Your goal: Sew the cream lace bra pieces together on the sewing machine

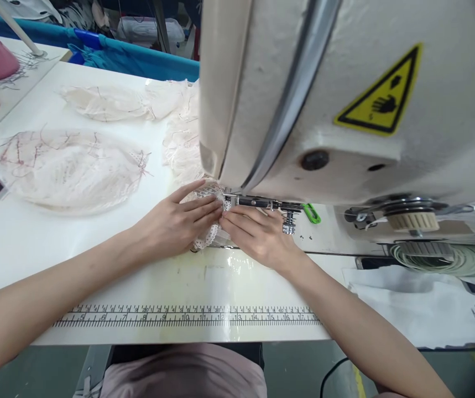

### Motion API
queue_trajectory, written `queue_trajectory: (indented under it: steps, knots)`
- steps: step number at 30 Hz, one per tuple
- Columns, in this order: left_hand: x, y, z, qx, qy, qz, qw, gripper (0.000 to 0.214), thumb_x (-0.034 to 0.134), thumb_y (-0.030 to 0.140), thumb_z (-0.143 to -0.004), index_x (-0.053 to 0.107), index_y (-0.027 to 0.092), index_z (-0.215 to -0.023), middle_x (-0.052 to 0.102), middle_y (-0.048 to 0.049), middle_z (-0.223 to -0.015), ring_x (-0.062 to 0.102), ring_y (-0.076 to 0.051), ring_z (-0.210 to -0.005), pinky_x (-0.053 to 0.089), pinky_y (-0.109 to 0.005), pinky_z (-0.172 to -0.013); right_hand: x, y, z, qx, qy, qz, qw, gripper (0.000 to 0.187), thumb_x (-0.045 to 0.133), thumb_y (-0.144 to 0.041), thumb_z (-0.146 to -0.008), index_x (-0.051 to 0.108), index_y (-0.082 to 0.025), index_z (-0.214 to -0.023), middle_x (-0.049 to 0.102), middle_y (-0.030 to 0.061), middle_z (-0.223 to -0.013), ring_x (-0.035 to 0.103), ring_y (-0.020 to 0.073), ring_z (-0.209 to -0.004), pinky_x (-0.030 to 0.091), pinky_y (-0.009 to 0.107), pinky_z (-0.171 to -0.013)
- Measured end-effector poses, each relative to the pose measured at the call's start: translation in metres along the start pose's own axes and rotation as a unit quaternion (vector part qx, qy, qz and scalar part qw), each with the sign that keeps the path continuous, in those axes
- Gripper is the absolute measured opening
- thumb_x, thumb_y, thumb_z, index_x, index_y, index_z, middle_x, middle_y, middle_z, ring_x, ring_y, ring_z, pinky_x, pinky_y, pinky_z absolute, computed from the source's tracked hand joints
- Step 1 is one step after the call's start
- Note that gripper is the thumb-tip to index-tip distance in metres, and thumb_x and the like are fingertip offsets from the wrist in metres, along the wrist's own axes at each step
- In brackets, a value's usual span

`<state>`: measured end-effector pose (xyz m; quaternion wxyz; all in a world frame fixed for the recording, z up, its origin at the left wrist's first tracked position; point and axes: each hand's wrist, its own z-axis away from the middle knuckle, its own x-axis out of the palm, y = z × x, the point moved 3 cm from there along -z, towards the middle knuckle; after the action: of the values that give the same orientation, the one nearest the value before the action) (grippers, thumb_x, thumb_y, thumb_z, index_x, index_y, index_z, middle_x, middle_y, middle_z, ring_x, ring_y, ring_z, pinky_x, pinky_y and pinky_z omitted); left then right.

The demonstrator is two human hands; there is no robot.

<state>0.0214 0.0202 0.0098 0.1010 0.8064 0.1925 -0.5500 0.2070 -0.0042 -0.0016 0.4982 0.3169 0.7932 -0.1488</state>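
At the needle area of a sewing machine [287, 110], both hands are on a piece of white lace fabric [207, 236] with a scalloped edge. My left hand [179, 222] lies flat over the lace, its fingers stretched out and the index finger apart from the others. My right hand [260, 236] is closed, with bent fingertips pinching the edge of the lace right beside the left fingertips. A dark metal presser-bar part [257, 202] of the machine extends just above the right fingers. The needle itself is hidden.
Sheer white fabric pieces [71, 171] with reddish threads lie on the left of the white table [137, 287]. A printed ruler [187, 316] runs along the front edge. Green thread snips [312, 213] and coiled pale green cord [461, 260] are on the right, beside white cloth [419, 301].
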Motion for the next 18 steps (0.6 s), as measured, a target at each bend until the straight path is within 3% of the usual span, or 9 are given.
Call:
queue_trajectory:
  steps: [3,7,12,18]
  knots:
    - [-0.002,-0.004,0.000,0.007,-0.004,0.002,1.000,0.041,0.037,0.005,-0.089,0.066,0.012,-0.117,0.068,-0.0094,-0.121,0.061,-0.022,-0.120,0.034,-0.047,-0.117,-0.002,-0.004,-0.004,-0.035,0.044,0.040,0.998,0.018,0.058,-0.011,-0.090,0.065,-0.018,-0.105,0.073,-0.0013,-0.105,0.064,0.0133,-0.103,0.051,0.029,-0.081]
    - [-0.001,-0.007,-0.001,-0.005,-0.003,0.006,1.000,0.042,0.035,0.007,-0.090,0.066,0.013,-0.117,0.068,-0.0082,-0.121,0.060,-0.021,-0.121,0.034,-0.047,-0.117,-0.001,-0.005,-0.008,-0.029,0.032,0.037,0.998,0.018,0.056,-0.011,-0.090,0.065,-0.019,-0.104,0.073,-0.0010,-0.106,0.064,0.0132,-0.102,0.052,0.029,-0.081]
    - [0.002,-0.008,-0.001,-0.044,-0.045,0.019,0.998,0.044,0.036,0.007,-0.088,0.065,0.018,-0.118,0.066,-0.0058,-0.126,0.060,-0.021,-0.121,0.037,-0.047,-0.115,-0.001,-0.007,-0.010,-0.016,0.035,0.033,0.999,0.018,0.056,-0.010,-0.090,0.066,-0.018,-0.102,0.073,-0.0001,-0.104,0.065,0.0141,-0.100,0.050,0.029,-0.074]
    - [0.004,-0.004,0.000,-0.021,-0.026,-0.051,0.998,0.045,0.032,0.006,-0.086,0.063,0.010,-0.119,0.066,-0.0105,-0.126,0.059,-0.023,-0.122,0.036,-0.048,-0.114,-0.004,-0.008,-0.013,-0.028,0.054,0.028,0.998,0.013,0.059,-0.007,-0.087,0.066,-0.016,-0.093,0.074,0.0001,-0.100,0.065,0.0144,-0.097,0.047,0.028,-0.072]
